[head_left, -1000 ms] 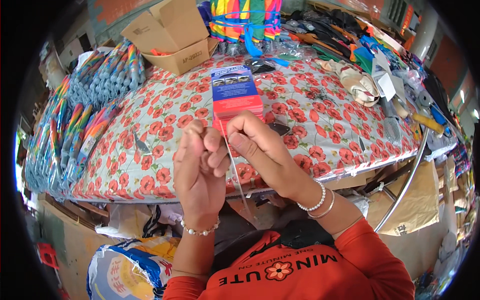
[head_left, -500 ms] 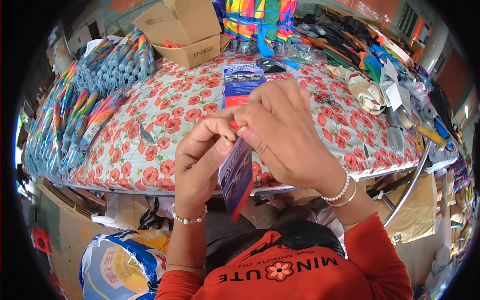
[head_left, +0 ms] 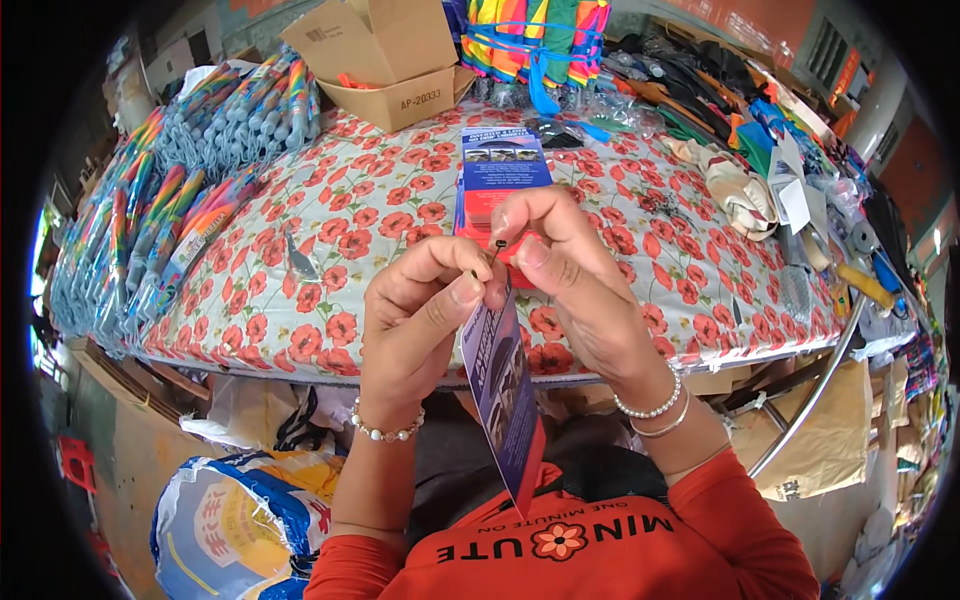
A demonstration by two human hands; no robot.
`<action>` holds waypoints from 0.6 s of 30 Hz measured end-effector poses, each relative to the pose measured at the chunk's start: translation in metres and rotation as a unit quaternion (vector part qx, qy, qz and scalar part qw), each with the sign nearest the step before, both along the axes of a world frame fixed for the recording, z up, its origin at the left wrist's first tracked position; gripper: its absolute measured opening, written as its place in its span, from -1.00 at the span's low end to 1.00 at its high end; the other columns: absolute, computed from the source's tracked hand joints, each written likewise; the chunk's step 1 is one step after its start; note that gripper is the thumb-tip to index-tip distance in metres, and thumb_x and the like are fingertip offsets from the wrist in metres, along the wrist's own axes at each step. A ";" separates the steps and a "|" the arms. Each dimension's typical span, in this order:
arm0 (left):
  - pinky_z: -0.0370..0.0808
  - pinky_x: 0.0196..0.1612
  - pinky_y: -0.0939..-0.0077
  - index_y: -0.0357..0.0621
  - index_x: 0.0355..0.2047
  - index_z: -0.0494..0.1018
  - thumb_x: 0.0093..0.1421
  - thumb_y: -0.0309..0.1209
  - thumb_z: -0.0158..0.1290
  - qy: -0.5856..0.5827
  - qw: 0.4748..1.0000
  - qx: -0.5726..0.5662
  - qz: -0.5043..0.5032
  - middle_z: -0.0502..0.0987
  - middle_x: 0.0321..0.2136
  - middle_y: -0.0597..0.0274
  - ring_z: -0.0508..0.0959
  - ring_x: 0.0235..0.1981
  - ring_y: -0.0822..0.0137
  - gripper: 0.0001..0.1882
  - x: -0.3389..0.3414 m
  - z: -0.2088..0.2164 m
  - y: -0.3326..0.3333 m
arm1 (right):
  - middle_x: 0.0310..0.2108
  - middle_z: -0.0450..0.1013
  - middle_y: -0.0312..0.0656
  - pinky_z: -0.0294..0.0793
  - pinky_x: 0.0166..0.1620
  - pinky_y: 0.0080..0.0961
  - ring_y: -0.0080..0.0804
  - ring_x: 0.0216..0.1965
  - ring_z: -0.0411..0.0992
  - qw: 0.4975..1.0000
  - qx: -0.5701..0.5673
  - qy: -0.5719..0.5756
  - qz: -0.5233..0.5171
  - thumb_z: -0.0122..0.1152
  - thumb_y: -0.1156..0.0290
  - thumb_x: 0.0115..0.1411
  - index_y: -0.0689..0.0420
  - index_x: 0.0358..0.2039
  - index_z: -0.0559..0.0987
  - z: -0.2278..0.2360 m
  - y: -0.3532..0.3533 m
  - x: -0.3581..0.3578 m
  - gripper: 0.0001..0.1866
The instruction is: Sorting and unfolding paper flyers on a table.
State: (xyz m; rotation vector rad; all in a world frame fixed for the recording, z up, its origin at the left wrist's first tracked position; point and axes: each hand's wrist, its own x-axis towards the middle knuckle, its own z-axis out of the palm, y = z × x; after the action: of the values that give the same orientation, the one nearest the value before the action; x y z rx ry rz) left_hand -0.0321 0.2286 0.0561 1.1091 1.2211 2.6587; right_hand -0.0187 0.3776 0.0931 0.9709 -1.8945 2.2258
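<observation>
A blue, purple and red printed card (head_left: 505, 395) hangs upright below my fingers, in front of my lap. My left hand (head_left: 405, 325) is closed in a pinch at the card's upper end. Out of that pinch rises a short, thin dark cord (head_left: 497, 250) with a small black end. My right hand (head_left: 590, 290) has its thumb and forefinger curled around the cord's end, just right of my left fingertips. Behind the hands, a stack of matching cards (head_left: 503, 172) lies on the flower-patterned tablecloth (head_left: 370, 215).
Rainbow-coloured folded umbrellas (head_left: 240, 115) lie heaped at the left. An open cardboard box (head_left: 400, 100) and a tied rainbow bundle (head_left: 535, 40) stand at the back. Cloth pieces (head_left: 740, 190) and other items crowd the right. A blue-white sack (head_left: 235, 525) sits beside me, lower left.
My right hand has drawn back from over the left fingers and its fingers have spread more. The card hangs lower, with more of its face showing. The dark cord has come into sight.
</observation>
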 end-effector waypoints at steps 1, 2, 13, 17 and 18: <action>0.34 -0.28 0.64 -0.29 -0.33 0.39 0.14 -0.49 -0.01 -0.002 1.000 -0.006 0.004 0.45 -0.44 0.22 0.42 -0.39 0.51 -0.88 0.000 0.000 0.001 | -0.25 0.18 -0.27 0.11 -0.07 -0.60 -0.55 -0.20 0.14 1.000 -0.008 0.004 0.005 -0.09 0.19 0.22 0.19 -0.20 0.26 0.000 -0.002 0.000 -0.68; 0.34 -0.28 0.65 -0.30 -0.33 0.40 0.14 -0.49 -0.01 -0.005 1.000 -0.012 0.008 0.46 -0.43 0.22 0.42 -0.39 0.51 -0.87 0.001 0.000 0.001 | -0.26 0.18 -0.26 0.12 -0.06 -0.58 -0.54 -0.20 0.14 1.000 -0.015 0.008 0.010 -0.09 0.19 0.22 0.19 -0.21 0.26 -0.001 -0.003 0.000 -0.69; 0.31 -0.33 0.72 -0.31 -0.29 0.40 0.14 -0.56 -0.03 -0.005 0.986 -0.025 0.165 0.45 -0.41 0.28 0.37 -0.42 0.58 -0.88 0.006 0.002 0.011 | -0.37 0.23 -0.17 0.11 -0.12 -0.46 -0.34 -0.29 0.16 0.935 0.144 0.258 -0.198 -0.14 0.42 0.21 0.20 -0.35 0.31 -0.008 0.003 -0.005 -0.88; 0.31 -0.38 0.72 -0.32 -0.26 0.41 0.13 -0.60 -0.04 0.058 0.956 -0.079 0.277 0.44 -0.38 0.29 0.36 -0.44 0.59 -0.85 0.017 0.009 0.005 | -0.38 0.23 -0.15 0.09 -0.12 -0.43 -0.29 -0.29 0.15 0.910 0.183 0.298 -0.224 -0.11 0.46 0.18 0.20 -0.36 0.31 -0.009 0.003 -0.002 -0.92; 0.31 -0.40 0.73 -0.32 -0.25 0.41 0.13 -0.61 -0.04 0.053 0.956 -0.109 0.266 0.43 -0.38 0.28 0.36 -0.44 0.59 -0.84 0.021 0.010 0.002 | -0.38 0.23 -0.15 0.09 -0.12 -0.43 -0.29 -0.29 0.15 0.908 0.186 0.302 -0.224 -0.10 0.47 0.17 0.20 -0.37 0.31 -0.010 0.003 -0.001 -0.93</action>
State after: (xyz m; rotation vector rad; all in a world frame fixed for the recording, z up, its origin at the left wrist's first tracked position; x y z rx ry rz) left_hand -0.0107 0.2306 0.0660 1.0133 2.0300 2.7271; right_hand -0.0199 0.3806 0.0832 0.9788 -1.9839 1.1574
